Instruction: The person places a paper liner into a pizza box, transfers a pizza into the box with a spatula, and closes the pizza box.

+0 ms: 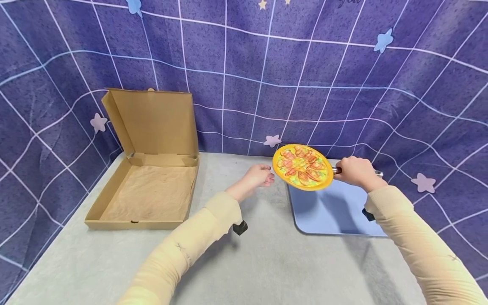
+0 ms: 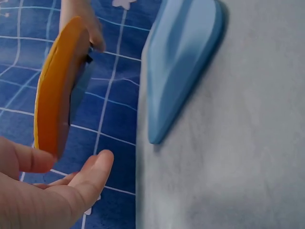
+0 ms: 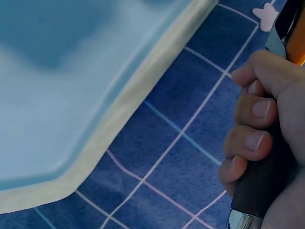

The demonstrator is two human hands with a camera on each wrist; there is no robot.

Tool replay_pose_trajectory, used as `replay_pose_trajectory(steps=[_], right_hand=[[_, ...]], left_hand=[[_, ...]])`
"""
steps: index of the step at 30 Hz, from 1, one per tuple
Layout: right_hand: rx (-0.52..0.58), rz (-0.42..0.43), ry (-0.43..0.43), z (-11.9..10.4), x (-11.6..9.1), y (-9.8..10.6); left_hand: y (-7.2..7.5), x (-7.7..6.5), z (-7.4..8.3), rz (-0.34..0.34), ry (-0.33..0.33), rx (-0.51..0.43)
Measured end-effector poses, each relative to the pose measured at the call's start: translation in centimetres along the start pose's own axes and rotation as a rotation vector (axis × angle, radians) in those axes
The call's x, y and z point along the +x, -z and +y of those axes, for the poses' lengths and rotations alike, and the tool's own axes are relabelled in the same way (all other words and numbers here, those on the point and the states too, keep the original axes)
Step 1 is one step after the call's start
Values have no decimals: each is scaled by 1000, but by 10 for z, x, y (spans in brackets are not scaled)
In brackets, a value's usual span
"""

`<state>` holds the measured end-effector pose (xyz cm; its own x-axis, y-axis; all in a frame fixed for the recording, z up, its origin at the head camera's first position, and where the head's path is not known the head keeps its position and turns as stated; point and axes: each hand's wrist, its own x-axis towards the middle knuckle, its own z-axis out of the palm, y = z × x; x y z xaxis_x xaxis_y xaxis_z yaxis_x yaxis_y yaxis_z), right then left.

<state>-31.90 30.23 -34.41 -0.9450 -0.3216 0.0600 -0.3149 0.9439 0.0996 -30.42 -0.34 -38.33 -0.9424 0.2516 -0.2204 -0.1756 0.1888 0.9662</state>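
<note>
A round toy-like pizza (image 1: 303, 167) with an orange rim is held above the front-left part of the blue tray (image 1: 331, 220). Beneath it, part of a flat metal blade (image 2: 82, 90) shows in the left wrist view. My right hand (image 1: 355, 171) grips the black handle (image 3: 262, 183) of this pizza server, fingers wrapped around it. Just left of the pizza, my left hand (image 1: 259, 176) reaches out with relaxed, slightly bent fingers and holds nothing. Its fingertips are close to the orange rim; whether they touch it I cannot tell.
An open cardboard pizza box (image 1: 141, 224) stands on the left of the grey table (image 1: 263, 262), its lid (image 1: 154, 123) raised at the back. Brown paper (image 1: 148, 192) lines its bottom. A blue-purple grid curtain (image 1: 244, 76) hangs behind the table and along its sides.
</note>
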Motion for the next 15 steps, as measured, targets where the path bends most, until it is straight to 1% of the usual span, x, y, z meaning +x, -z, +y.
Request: replay_pose_trajectory(steps=[5,11,15], right_hand=[[7,14,11,-13,4,11],[1,29,8,-24,12,14],[3,37,-2,-34,17,18]], left_hand=[[9,-9,9,20,5,-136],[24,-18,15,42,-21,-294],[34,-22,18,32,-13,-368]])
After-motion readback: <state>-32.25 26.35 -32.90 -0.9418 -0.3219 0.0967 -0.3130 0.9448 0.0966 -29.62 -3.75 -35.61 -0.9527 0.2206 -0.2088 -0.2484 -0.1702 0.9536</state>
